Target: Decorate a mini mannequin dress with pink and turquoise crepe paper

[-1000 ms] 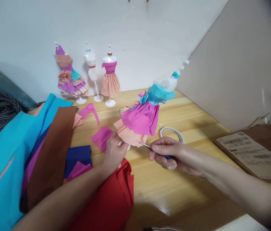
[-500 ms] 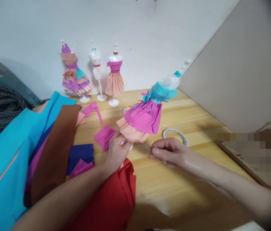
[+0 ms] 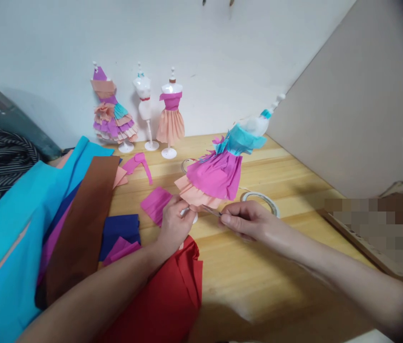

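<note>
A miniature mannequin [image 3: 256,125] leans to the upper right. It wears a turquoise crepe-paper top [image 3: 243,138], a magenta skirt [image 3: 217,175] and a peach layer [image 3: 196,192] below. My left hand [image 3: 177,220] is closed round its white stand just under the skirt hem; most of the stand is hidden. Between the thumb and fingers of my right hand [image 3: 242,219] is a pair of slim metal tweezers [image 3: 211,211], its tips at the peach hem beside my left fingertips. Whether the tips grip the paper is too small to tell.
Three other miniature mannequins [image 3: 171,112] stand by the wall, two in paper dresses. A tape roll [image 3: 275,206] lies behind my right hand. Blue paper [image 3: 12,205], a brown sheet [image 3: 83,228], a navy piece [image 3: 120,234], magenta scraps [image 3: 156,204] and red paper [image 3: 166,295] cover the left side.
My right hand has moved slightly left and up, bringing the tweezers closer to the peach hem. The mannequin has shifted a little right; my left hand keeps its hold.
</note>
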A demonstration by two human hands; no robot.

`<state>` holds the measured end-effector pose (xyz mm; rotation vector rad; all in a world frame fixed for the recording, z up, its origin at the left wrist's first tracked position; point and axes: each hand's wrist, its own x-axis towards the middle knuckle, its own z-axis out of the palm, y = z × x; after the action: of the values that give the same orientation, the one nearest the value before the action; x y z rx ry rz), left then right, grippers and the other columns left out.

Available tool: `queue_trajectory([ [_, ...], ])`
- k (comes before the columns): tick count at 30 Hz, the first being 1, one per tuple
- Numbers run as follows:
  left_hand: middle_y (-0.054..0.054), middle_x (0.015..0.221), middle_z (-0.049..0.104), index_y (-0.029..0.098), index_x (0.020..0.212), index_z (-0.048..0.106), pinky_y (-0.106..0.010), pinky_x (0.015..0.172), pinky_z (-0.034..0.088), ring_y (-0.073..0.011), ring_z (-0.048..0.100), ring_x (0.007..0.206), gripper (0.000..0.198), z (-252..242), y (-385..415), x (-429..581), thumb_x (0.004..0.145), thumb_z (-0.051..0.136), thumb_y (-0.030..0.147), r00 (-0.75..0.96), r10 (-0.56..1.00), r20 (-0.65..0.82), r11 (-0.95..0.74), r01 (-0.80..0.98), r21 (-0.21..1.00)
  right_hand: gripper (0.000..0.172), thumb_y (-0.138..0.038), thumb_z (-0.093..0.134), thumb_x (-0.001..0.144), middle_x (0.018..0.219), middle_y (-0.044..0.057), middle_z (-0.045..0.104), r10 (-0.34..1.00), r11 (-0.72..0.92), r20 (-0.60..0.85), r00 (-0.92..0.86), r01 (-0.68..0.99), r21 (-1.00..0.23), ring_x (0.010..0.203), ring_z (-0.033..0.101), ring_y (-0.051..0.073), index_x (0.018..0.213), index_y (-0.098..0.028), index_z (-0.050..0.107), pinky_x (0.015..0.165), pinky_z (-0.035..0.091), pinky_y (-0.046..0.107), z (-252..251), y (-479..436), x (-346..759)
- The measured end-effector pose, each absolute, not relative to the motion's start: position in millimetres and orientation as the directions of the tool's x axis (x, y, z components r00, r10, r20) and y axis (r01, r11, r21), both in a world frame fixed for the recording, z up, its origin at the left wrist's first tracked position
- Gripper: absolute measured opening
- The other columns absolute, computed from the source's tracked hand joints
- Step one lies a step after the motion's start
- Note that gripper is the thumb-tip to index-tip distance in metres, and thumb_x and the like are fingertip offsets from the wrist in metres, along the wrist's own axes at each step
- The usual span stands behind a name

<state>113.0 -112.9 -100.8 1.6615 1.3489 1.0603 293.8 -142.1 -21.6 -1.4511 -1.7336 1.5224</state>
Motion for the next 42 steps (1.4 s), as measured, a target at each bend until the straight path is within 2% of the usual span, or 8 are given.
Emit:
queue_trajectory([
  [4,-0.004,0.084,0.066,0.017,0.079,0.071,-0.022,0.064,0.044,-0.0133,0.058,0.074,0.016,-102,-112,114,0.077,0.055,0.019,0.101,0.979,0.179,-0.203,0.334,0.92,0.053,-0.066,0.049,0.077,0.048,-0.008,0.028,0.882,-0.137,-0.309,-0.356,0.433,-0.891,0.043,0.025,0.006,0.065,-0.015,0.051,0.042,0.015,0.024,-25,-145,297],
  [10,-0.002,0.067,0.064,0.017,0.073,0.072,-0.022,0.056,0.044,-0.0136,0.058,0.064,0.015,-105,-112,114,0.075,0.057,0.022,0.114,0.99,0.086,-0.116,0.286,0.951,0.053,-0.067,0.048,0.078,0.05,-0.007,0.027,0.869,-0.133,-0.319,-0.378,0.444,-0.886,0.045,0.024,0.006,0.064,-0.015,0.05,0.043,0.014,0.024,-27,-152,301],
  [14,-0.002,0.066,0.062,0.016,0.072,0.07,-0.021,0.049,0.044,-0.012,0.055,0.058,0.022,-102,-112,114,0.076,0.058,0.034,0.219,0.975,-0.044,0.014,0.14,0.99,0.053,-0.067,0.048,0.078,0.053,-0.007,0.028,0.881,-0.132,-0.312,-0.357,0.447,-0.885,0.047,0.024,0.006,0.064,-0.016,0.049,0.043,0.015,0.024,-23,-155,306],
  [18,-0.002,0.065,0.06,0.013,0.066,0.067,-0.019,0.046,0.044,-0.0097,0.052,0.053,0.025,-97,-111,112,0.075,0.058,0.035,0.302,0.945,-0.125,0.111,0.064,0.992,0.052,-0.066,0.048,0.078,0.052,-0.007,0.027,0.911,-0.129,-0.294,-0.291,0.474,-0.871,0.046,0.024,0.006,0.063,-0.016,0.048,0.043,0.015,0.024,-19,-153,307],
  [26,-0.001,0.061,0.059,0.013,0.077,0.07,-0.02,0.046,0.047,-0.009,0.053,0.049,0.025,-109,-104,105,0.075,0.06,0.036,0.444,0.89,-0.105,0.134,-0.033,0.991,0.05,-0.065,0.051,0.076,0.05,-0.008,0.027,0.903,-0.155,-0.304,-0.304,0.429,-0.89,0.044,0.024,0.006,0.064,-0.016,0.05,0.043,0.015,0.024,-14,-139,299],
  [32,-0.001,0.059,0.059,0.013,0.077,0.07,-0.02,0.043,0.046,-0.01,0.054,0.049,0.026,-109,-106,107,0.075,0.059,0.036,0.41,0.901,-0.14,0.146,0.016,0.989,0.053,-0.068,0.052,0.074,0.05,-0.008,0.028,0.876,-0.18,-0.304,-0.375,0.331,-0.926,0.044,0.023,0.006,0.066,-0.015,0.051,0.043,0.015,0.024,-16,-140,302],
  [36,-0.001,0.064,0.061,0.013,0.075,0.07,-0.019,0.048,0.046,-0.0099,0.054,0.054,0.024,-98,-111,112,0.076,0.058,0.035,0.303,0.948,-0.1,0.092,0.042,0.995,0.052,-0.065,0.051,0.078,0.053,-0.006,0.03,0.877,-0.137,-0.283,-0.388,0.362,-0.922,0.048,0.026,0.007,0.069,-0.014,0.056,0.045,0.017,0.024,-9,-151,307],
  [42,-0.001,0.063,0.06,0.015,0.068,0.069,-0.02,0.05,0.042,-0.0125,0.056,0.059,0.014,-92,-111,114,0.072,0.056,0.021,0.144,0.989,-0.04,0.006,0.228,0.974,0.046,-0.058,0.052,0.081,0.059,-0.002,0.041,0.87,-0.043,-0.246,-0.428,0.43,-0.902,0.056,0.034,0.01,0.075,-0.013,0.063,0.05,0.025,0.024,5,-162,301],
])
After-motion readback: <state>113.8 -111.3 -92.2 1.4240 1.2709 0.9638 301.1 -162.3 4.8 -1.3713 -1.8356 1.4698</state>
